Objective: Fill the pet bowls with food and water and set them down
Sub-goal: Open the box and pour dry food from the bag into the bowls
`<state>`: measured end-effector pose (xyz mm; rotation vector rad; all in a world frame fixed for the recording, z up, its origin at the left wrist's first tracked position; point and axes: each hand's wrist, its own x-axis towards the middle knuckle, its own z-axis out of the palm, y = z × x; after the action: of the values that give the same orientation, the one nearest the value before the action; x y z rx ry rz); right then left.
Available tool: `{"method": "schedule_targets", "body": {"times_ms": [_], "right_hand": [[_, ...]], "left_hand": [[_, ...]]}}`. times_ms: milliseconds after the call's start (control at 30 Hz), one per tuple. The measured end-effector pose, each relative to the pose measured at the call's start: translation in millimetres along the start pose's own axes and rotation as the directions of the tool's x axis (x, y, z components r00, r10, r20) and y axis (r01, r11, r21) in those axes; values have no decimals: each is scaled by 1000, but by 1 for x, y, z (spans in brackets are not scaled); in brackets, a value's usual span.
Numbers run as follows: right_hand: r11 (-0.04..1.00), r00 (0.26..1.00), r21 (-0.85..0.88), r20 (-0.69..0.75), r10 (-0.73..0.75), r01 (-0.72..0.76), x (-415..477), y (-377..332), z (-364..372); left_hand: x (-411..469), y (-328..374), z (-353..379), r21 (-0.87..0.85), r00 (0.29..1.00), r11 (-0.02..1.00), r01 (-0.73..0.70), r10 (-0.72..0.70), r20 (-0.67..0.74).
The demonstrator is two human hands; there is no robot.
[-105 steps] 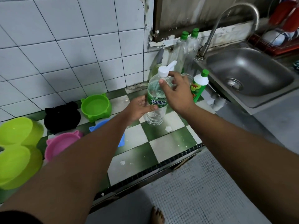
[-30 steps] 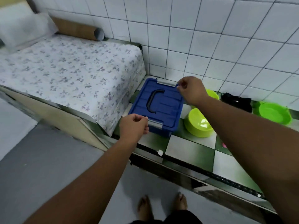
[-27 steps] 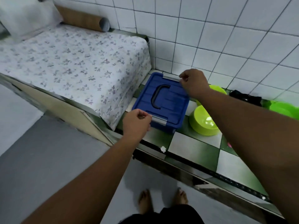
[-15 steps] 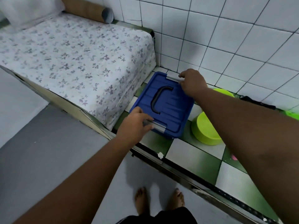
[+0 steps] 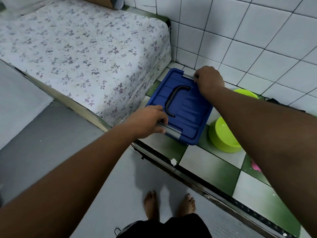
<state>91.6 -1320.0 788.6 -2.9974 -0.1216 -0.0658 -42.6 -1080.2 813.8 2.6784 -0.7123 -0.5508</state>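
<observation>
- The lime-green bowl (image 5: 224,136) stands just right of the blue box (image 5: 187,114) on the checkered ledge (image 5: 205,165). No food shows inside it, and I cannot tell whether it holds any water.
- A second lime-green bowl (image 5: 247,93) peeks out beyond the right forearm, right of the box and nearer the wall. A sliver of a pink bowl (image 5: 255,166) shows right of the box, towards the ledge's front edge. The arm hides what either one contains.
- The box is closed: its lid lies flat, with the black handle (image 5: 173,100) folded down on top. Its contents are hidden; going by the task, it is probably the food store.
- The left hand (image 5: 147,122) curls its fingers round the near latch (image 5: 169,130), the grey bar on the box's front edge.
- The right hand (image 5: 209,79) grips the far latch (image 5: 188,76) on the box's back edge, fingers bent over it.
- By my reading, the task is at an early stage, with the box being unlatched. The lid is still to be lifted off and the food portioned out. Whether water has been poured cannot be judged here, and no bowl has been set down for a pet.
- A flower-print mattress (image 5: 82,54) lies against the box's left side.
- The white tiled wall (image 5: 257,40) rises behind the box.
- The grey floor (image 5: 51,134) and the person's bare feet (image 5: 151,205) are in front of the box.
</observation>
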Motion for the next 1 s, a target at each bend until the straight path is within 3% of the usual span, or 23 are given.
{"method": "schedule_targets", "body": {"times_ms": [167, 333, 467, 633, 867, 1000], "right_hand": [[984, 994, -147, 35, -99, 103, -1, 2, 0], [888, 962, -369, 112, -250, 274, -3, -4, -4], [845, 952, -439, 134, -273, 305, -2, -6, -5], [896, 969, -367, 114, -221, 248, 1, -6, -4], [971, 988, -202, 106, -109, 129, 3, 2, -2], [1000, 998, 4, 63, -32, 31, 0, 7, 4]], "left_hand": [[10, -4, -6, 14, 996, 999, -41, 40, 82], [13, -7, -6, 46, 993, 996, -70, 65, 100], [12, -8, -7, 40, 991, 995, -91, 87, 98], [7, -12, -2, 54, 989, 990, -127, 122, 80], [-5, -18, 11, 139, 972, 966, -218, 227, -56], [-6, -23, 15, 123, 968, 967, -223, 234, -88]]}}
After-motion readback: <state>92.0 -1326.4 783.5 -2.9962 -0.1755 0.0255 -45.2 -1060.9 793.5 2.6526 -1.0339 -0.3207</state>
